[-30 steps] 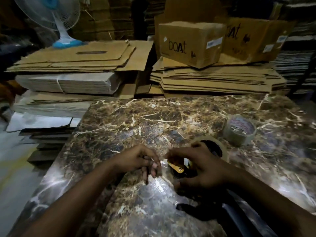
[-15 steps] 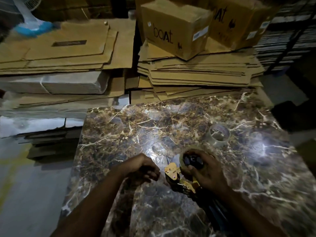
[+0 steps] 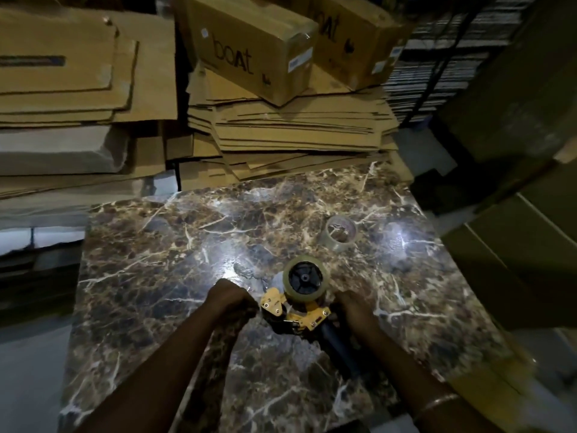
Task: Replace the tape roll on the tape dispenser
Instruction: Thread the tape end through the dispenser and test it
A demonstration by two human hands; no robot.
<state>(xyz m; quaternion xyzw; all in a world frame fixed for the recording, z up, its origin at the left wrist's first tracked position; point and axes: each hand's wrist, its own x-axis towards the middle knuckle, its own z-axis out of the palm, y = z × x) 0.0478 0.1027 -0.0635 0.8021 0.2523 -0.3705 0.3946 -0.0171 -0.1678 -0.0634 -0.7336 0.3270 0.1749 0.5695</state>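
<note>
The marble tabletop (image 3: 140, 245) fills the lower frame. At lower centre lies my tape dispenser (image 3: 293, 310), new tape roll (image 3: 304, 281) seated. My right hand (image 3: 352, 307) steadies its frame; my left hand (image 3: 231, 303) curls at the front, grip's contents unclear. The spent roll (image 3: 341, 234) sits upper right.

bare forearms, thin bangle (image 3: 438, 401) on right wrist

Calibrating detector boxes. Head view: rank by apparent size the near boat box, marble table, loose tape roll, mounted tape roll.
1. marble table
2. near boat box
3. mounted tape roll and loose tape roll: look alike, and the loose one lies farther away, so unranked.
</note>
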